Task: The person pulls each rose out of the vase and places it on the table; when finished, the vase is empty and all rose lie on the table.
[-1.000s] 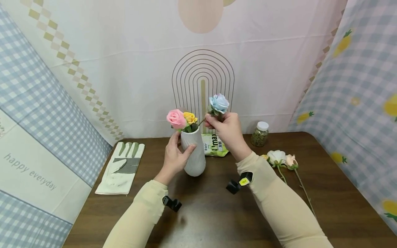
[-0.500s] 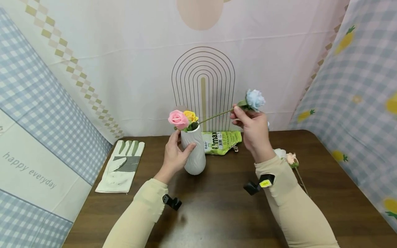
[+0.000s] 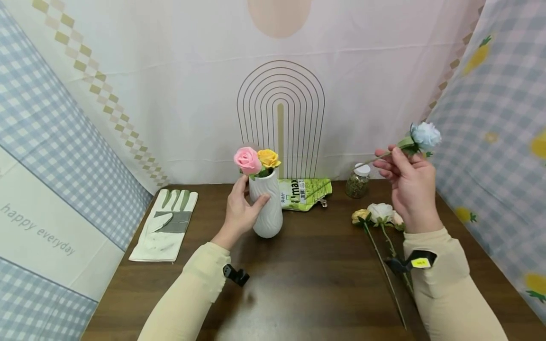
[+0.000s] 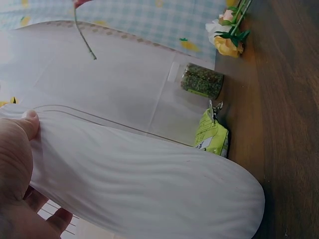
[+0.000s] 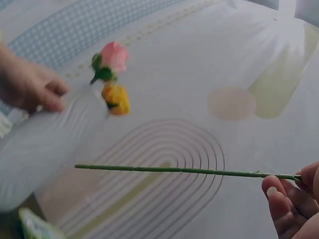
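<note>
A white backdrop [image 3: 192,104] stands behind; checked cloths [image 3: 482,156] flank a table [image 3: 315,270].

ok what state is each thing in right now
White ribbed vase: upright, left hand gripping it
Pink rose: in the vase
Bright yellow rose: in the vase
Light-blue rose: out of the vase, right hand gripping it
Clear round jar: white lid on, upright
Green plastic bag: seemingly clipped
White-and-grey glove: lying flat
Pale-yellow, white and peach roses: lying on the table
</note>
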`<state>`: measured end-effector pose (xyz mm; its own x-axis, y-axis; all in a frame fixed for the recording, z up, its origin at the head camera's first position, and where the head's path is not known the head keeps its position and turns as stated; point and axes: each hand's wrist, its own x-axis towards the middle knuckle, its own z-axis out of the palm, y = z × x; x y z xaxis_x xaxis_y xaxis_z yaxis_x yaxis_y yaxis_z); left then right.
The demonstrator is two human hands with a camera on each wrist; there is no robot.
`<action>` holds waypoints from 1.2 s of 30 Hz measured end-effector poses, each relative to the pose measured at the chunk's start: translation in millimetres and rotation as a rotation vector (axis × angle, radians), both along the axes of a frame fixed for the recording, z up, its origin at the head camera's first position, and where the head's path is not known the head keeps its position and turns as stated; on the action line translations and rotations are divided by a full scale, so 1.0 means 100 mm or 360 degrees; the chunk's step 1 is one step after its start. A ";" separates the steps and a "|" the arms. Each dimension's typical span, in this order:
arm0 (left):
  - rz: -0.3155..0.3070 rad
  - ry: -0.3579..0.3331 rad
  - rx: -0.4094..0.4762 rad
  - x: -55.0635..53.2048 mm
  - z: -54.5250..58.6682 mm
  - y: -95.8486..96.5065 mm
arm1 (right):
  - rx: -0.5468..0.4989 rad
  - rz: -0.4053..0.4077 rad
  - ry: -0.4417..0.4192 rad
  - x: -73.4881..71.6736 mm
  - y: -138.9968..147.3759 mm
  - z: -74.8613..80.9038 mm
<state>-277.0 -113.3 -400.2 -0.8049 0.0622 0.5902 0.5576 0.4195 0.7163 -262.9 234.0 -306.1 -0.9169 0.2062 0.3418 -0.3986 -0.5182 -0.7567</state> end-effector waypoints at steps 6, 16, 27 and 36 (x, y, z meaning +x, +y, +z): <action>0.0007 -0.0009 -0.0008 -0.01 0.01 -0.01 | 0.0466 -0.0062 -0.0128 0.06 0.15 -0.39; 0.0024 -0.0054 -0.0010 -0.01 0.01 -0.01 | 0.1112 0.0044 -0.0418 0.12 0.18 -1.14; 0.0024 -0.0023 -0.0002 -0.02 -0.01 -0.01 | 0.1580 -0.0067 -0.0423 0.23 0.15 -1.60; 0.0015 -0.0031 0.0010 0.00 -0.01 0.00 | 0.1797 -0.0211 -0.0558 0.30 0.11 -1.81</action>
<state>-277.3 -113.0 -401.4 -0.8167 0.0512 0.5748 0.5398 0.4201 0.7294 -233.1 245.0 -487.3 -0.9908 0.0498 0.1261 -0.0793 0.5414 -0.8370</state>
